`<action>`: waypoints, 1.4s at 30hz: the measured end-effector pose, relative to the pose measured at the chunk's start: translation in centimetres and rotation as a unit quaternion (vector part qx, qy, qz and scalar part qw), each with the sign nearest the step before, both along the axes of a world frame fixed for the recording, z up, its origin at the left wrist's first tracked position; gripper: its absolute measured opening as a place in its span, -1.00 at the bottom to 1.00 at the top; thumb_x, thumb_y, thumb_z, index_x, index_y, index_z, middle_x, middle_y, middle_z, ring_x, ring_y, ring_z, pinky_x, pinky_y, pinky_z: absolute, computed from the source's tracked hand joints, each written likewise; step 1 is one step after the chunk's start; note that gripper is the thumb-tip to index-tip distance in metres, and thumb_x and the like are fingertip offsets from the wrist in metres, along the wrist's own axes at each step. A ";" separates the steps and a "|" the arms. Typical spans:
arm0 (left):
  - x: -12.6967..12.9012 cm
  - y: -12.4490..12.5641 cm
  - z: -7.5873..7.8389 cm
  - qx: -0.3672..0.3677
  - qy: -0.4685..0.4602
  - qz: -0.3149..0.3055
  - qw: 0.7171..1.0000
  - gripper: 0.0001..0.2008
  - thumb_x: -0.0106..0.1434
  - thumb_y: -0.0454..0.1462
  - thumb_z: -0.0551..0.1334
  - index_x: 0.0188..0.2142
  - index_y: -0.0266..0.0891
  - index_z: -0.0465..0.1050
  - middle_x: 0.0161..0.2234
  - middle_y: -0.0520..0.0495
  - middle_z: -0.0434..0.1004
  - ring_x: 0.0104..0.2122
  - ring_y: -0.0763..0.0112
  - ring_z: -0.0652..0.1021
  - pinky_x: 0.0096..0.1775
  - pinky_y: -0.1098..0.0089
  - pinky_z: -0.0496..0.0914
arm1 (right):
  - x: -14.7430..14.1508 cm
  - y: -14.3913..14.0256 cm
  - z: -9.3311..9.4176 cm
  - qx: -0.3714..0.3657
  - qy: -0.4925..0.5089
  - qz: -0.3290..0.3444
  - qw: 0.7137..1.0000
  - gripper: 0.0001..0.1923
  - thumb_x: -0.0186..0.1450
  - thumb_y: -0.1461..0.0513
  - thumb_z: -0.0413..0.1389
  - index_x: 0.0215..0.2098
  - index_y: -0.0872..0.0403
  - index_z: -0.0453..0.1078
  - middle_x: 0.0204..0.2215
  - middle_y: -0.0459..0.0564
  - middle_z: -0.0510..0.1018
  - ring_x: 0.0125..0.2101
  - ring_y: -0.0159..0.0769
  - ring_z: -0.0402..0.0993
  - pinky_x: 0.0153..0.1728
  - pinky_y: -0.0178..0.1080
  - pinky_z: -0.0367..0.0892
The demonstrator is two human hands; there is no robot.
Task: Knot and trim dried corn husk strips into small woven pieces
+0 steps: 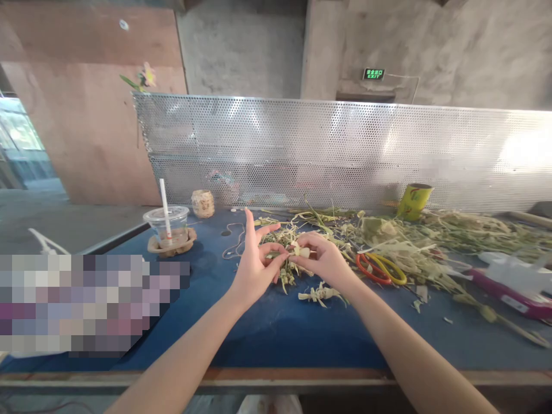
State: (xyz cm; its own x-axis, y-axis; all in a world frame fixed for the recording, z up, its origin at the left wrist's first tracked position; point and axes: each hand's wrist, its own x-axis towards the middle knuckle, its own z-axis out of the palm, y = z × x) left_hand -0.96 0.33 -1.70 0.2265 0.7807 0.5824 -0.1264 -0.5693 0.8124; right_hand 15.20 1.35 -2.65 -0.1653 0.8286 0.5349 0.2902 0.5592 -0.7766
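Note:
A small pale piece of dried plant leaf, like husk, is held between both my hands over the middle of the table. My left hand pinches its left end between thumb and a finger, with the other fingers raised. From the right, my right hand grips the same piece with thumb and fingertips. Under and behind the hands lies a heap of cut, curled plant strips. Closer to me rests a small knotted bundle of pale strips. Its exact shape is hard to make out.
Red and yellow loop handles, scissors-like, lie right of my hands. Further right are loose dried strips, a yellow can and a magenta tissue pack. A lidded plastic cup and woven pot stand left, before a perforated metal screen.

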 end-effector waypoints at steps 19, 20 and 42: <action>-0.9 1.0 0.1 -0.017 0.040 0.076 0.996 -0.14 0.14 -0.29 0.18 0.21 0.05 -0.46 -0.02 -0.16 0.23 -0.34 0.42 0.41 -0.56 0.50 0.33 | 1.1 0.5 0.6 -0.070 0.102 0.022 0.992 -0.71 0.02 0.09 0.18 -0.40 0.07 0.24 -0.64 -0.24 0.22 -0.71 -0.56 0.17 -0.67 -0.40 0.13; -0.9 1.1 0.0 -0.001 0.061 0.094 0.994 -0.18 0.15 -0.28 0.17 0.22 -0.01 -0.41 -0.05 -0.17 0.26 -0.30 0.39 0.42 -0.49 0.46 0.36 | 1.0 0.4 0.6 -0.087 0.095 0.031 0.991 -0.70 0.03 0.09 0.18 -0.38 0.07 0.23 -0.63 -0.24 0.25 -0.71 -0.55 0.18 -0.66 -0.39 0.15; 0.3 0.4 0.0 -0.203 -0.025 -0.066 0.977 0.04 -0.03 -0.36 0.32 0.22 -0.21 -0.43 -0.35 -0.08 0.49 -0.45 0.43 0.48 -0.53 0.49 0.31 | 0.1 0.2 0.3 -0.124 0.138 0.057 0.981 -0.76 0.01 0.11 0.19 -0.46 0.10 0.32 -0.56 -0.15 0.38 -0.62 -0.52 0.26 -0.58 -0.39 0.22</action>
State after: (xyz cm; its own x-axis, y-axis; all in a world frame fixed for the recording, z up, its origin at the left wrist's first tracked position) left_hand -0.62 0.73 -1.66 0.3195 0.9156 0.2441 -0.2217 -0.1782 0.9587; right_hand 15.29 1.53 -2.38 -0.1414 0.9238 0.3557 -0.0038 0.3588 -0.9334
